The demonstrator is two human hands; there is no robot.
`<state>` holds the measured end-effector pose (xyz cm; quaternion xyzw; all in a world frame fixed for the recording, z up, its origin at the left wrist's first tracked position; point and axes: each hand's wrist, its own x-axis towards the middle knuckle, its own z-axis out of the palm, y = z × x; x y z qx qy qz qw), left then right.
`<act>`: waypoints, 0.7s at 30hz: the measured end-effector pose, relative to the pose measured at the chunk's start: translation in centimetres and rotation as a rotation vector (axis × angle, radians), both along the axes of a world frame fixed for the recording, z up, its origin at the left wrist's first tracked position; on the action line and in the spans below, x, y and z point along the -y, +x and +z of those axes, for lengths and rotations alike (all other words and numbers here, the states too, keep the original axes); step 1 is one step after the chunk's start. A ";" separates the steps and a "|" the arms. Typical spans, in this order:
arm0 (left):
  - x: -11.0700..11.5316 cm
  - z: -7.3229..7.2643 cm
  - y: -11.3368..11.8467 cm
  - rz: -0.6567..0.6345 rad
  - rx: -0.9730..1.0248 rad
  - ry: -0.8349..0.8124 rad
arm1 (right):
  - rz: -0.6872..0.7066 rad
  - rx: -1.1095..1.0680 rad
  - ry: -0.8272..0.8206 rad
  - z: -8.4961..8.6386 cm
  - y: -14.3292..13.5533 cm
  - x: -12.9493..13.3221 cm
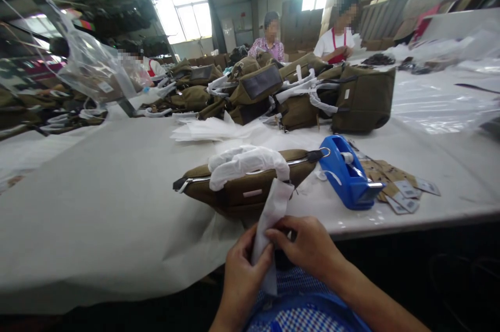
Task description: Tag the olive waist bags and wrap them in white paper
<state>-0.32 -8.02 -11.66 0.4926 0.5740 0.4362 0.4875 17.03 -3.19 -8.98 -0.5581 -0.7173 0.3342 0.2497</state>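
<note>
Where the near table edge meets the lap, both hands at work on one white wrapped strap (269,217). Left hand (242,274) curled round the strap's lower part, thumb pressed on the white wrap. Right hand (308,246) just beside it, fingertips pinching the same strip from the right side. Hands close together, touching through the wrap.

Strap rising from the hands, up and slightly right, to an olive waist bag (250,186) lying flat near the table edge, just beyond the hands. Bag's upper side crossed by a zipper, with a bundle of white wrapping (246,162) laid over it.

Just right of the bag, a blue tape dispenser (346,173), touching or nearly touching the bag's right end. Right of that, a loose spread of cardboard hang tags (402,186), partly tucked under the dispenser.

Beneath it all, a long table (97,201) covered in white sheeting. Farther back, at the middle, a heap of olive bags (297,92) with white-wrapped straps, and some loose white sheets (211,128) in front of the heap. Far left, clear plastic bags (86,61) hanging in view. At the far side, two seated people (304,37), faces blurred, busy with their own work. Nearest of all, blue checked cloth (300,311) on the lap.
</note>
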 end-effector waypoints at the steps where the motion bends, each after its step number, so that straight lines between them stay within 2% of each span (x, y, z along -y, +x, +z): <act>1: 0.0 0.2 0.0 -0.002 0.044 -0.017 | -0.023 0.022 -0.010 -0.2 0.2 -0.2; 3: -0.1 0.7 0.2 -0.009 0.140 -0.049 | -0.043 -0.049 -0.125 -1.0 0.5 -0.8; 7: -0.1 1.4 0.6 -0.021 0.310 -0.091 | 0.050 -0.382 -0.438 -4.0 1.2 -1.9; 10: 0.0 1.3 0.9 0.040 0.412 -0.146 | 0.013 -0.431 -0.412 -5.0 2.0 -1.6; 12: 0.1 1.1 0.9 0.077 0.436 -0.179 | -0.054 -0.473 -0.347 -4.5 2.5 -0.7; 15: 0.2 0.9 1.0 0.090 0.410 -0.184 | -0.133 -0.616 -0.300 -2.8 2.7 1.1; 17: 0.1 1.0 1.2 0.073 0.386 -0.166 | -0.103 -0.747 -0.339 -1.7 2.2 2.0; 19: 0.0 1.3 1.7 0.039 0.367 -0.163 | -0.018 -0.850 -0.364 -1.0 1.2 2.4; 21: -0.1 1.5 2.3 0.022 0.343 -0.162 | 0.029 -0.859 -0.342 -0.8 0.1 2.2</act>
